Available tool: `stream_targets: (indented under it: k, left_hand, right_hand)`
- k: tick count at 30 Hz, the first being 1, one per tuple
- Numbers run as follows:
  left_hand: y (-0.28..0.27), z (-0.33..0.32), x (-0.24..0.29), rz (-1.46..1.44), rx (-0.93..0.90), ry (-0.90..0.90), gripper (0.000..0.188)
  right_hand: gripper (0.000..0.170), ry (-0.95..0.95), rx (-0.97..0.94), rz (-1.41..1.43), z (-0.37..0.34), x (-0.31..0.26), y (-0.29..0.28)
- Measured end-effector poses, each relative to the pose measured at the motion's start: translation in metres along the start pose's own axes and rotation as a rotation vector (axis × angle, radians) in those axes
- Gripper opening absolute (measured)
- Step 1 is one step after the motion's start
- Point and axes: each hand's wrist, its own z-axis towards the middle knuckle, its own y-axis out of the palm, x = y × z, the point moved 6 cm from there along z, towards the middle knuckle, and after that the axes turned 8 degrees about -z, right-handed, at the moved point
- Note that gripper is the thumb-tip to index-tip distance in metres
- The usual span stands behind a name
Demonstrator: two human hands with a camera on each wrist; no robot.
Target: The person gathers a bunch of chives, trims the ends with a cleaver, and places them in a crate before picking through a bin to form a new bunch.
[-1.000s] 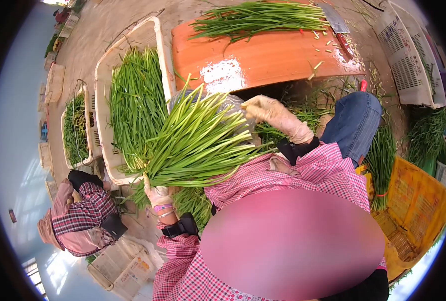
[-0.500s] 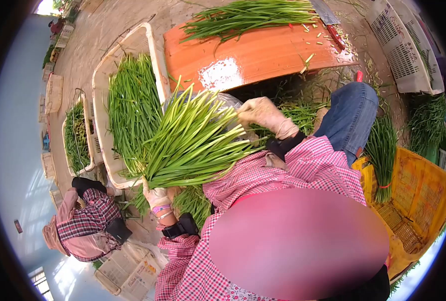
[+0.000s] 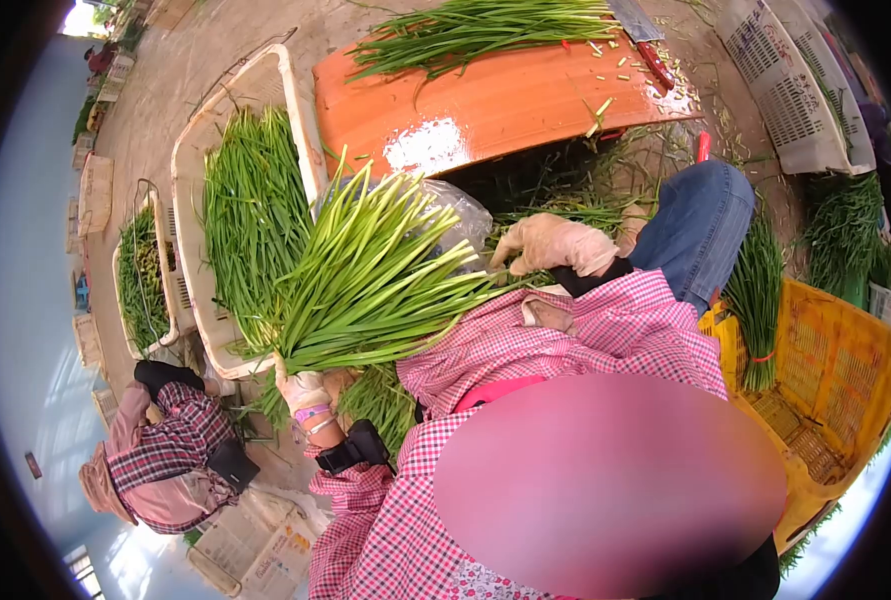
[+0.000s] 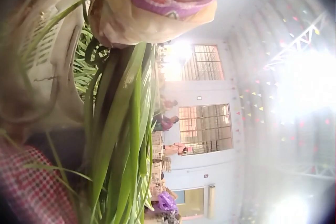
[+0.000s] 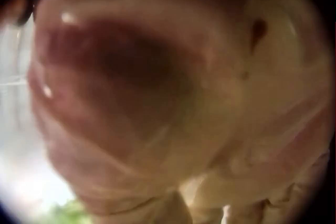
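Observation:
My left hand (image 3: 305, 388), in a thin pale glove, grips a thick bunch of garlic chives (image 3: 375, 270) near its leafy end. The pale stem ends fan out up and to the right across my front. In the left wrist view, long flat leaves (image 4: 123, 140) hang from the gloved fist. My right hand (image 3: 557, 246), gloved too, is beside the lower stem ends with bent fingers pointing left and down. I cannot tell whether a stalk is between those fingertips. Only blurred glove (image 5: 157, 129) fills most of the right wrist view.
A white crate (image 3: 187, 200) of chives stands at left, beside an orange board (image 3: 525, 120) bearing more chives (image 3: 485, 35) and a cleaver (image 3: 655, 62). Clear plastic (image 3: 460, 215) lies behind the bunch. A yellow crate (image 3: 845, 370) is at right. Another person (image 3: 170, 450) sits at lower left.
My right hand has dropped from the upper stem ends to beside the lower ones, its fingers turning downward. My left hand keeps its grip on the bunch. The view has shifted slightly.

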Motion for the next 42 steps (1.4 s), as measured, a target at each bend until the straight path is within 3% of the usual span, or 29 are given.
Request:
stream_targets:
  k: [1,4,6,8,9,10,12,14,15,16,18,19,22,23,25,27,28,30,31,33,34,35,36,38,39,42]
  left_hand:
    - [-0.002,0.001,0.0,-0.017,-0.034,-0.012,0.044]
    - [0.02,-0.005,0.004,-0.498,-0.28,-0.221,0.042]
    - [0.028,-0.005,0.003,-0.572,-0.274,-0.248,0.041]
    - [0.018,0.0,0.002,-0.257,-0.02,-0.071,0.04]
    - [0.023,0.0,0.006,-0.361,0.065,-0.099,0.04]
    - [0.029,0.0,0.01,-0.466,0.153,-0.118,0.039]
    - [0.045,-0.003,0.022,-0.671,0.139,-0.131,0.039]
    - [0.044,0.002,0.028,-0.483,0.083,0.009,0.04]
    - [0.044,0.001,0.03,-0.385,0.059,0.073,0.04]
    - [0.046,0.0,0.027,-0.543,-0.001,0.014,0.039]
    - [0.077,-0.01,0.051,-0.849,-0.147,-0.097,0.038]
    - [0.091,-0.015,0.062,-0.841,-0.069,-0.108,0.035]
    - [0.106,-0.031,0.096,0.302,-0.079,0.481,0.034]
    - [0.094,-0.02,0.087,-0.039,-0.046,0.287,0.035]
    - [0.118,-0.029,0.109,-0.126,-0.206,0.294,0.036]
    - [0.129,-0.029,0.116,-0.303,-0.277,0.24,0.037]
    - [0.131,-0.028,0.121,-0.318,-0.299,0.288,0.038]
    - [0.142,-0.025,0.128,-0.355,-0.343,0.381,0.04]
    - [0.162,-0.035,0.147,-0.143,-0.331,0.552,0.042]
    - [0.189,-0.012,0.148,-0.294,-0.144,0.292,0.039]
    - [0.197,-0.001,0.142,-0.364,-0.056,0.156,0.038]
    - [0.213,-0.001,0.15,-0.282,-0.219,0.311,0.035]
    - [0.23,-0.004,0.16,-0.199,-0.382,0.466,0.032]
    - [0.264,0.009,0.16,-0.329,-0.543,0.035,0.038]
    - [0.273,0.008,0.172,-0.296,-0.674,0.055,0.045]
    - [0.273,0.007,0.2,-0.23,-0.973,0.12,0.065]
  right_hand:
    - [0.038,0.047,-0.066,-0.046,0.0,0.003,0.006]
    - [0.045,0.17,-0.247,-0.059,0.006,0.021,0.019]
    - [0.047,0.144,-0.269,-0.016,0.007,0.03,0.023]
    - [0.047,-0.025,-0.212,0.017,0.007,0.031,0.021]
    - [0.046,-0.084,-0.196,0.287,0.01,0.04,0.031]
    - [0.043,-0.044,-0.304,0.355,0.011,0.044,0.04]
    - [0.038,0.024,-0.213,0.03,0.002,0.018,0.02]
    - [0.034,0.23,0.048,-0.252,-0.006,0.005,-0.004]
    - [0.033,0.202,-0.052,-0.06,-0.006,0.006,-0.003]
    - [0.043,0.156,-0.046,-0.132,-0.004,-0.003,-0.008]
    - [0.06,-0.019,0.448,-0.451,-0.006,-0.071,-0.04]
    - [0.071,-0.202,0.559,-0.427,-0.002,-0.103,-0.051]
    - [0.101,-0.654,0.749,-0.493,0.027,-0.19,-0.078]
    - [0.108,-0.716,0.738,-0.51,0.048,-0.21,-0.081]
    - [0.122,-0.776,0.629,-0.536,0.099,-0.237,-0.078]
    - [0.122,-0.682,0.189,-0.452,0.135,-0.257,-0.053]
    - [0.124,-0.672,-0.022,-0.348,0.14,-0.263,-0.034]
    - [0.134,-0.772,-0.263,-0.004,0.127,-0.274,0.006]
    - [0.136,-0.897,-0.087,-0.005,0.106,-0.286,0.003]
    - [0.124,-0.743,0.052,0.217,0.109,-0.278,0.007]
    - [0.12,-0.515,0.081,0.223,0.109,-0.267,0.005]
    - [0.103,-0.548,0.168,0.32,0.113,-0.258,0.0]
    - [0.074,-0.686,0.244,0.479,0.113,-0.26,-0.011]
    - [0.048,-0.527,0.257,0.473,0.099,-0.245,-0.044]
    - [0.039,-0.475,0.233,0.582,0.084,-0.242,-0.06]
    - [0.03,-0.324,0.424,0.774,0.038,-0.225,-0.124]
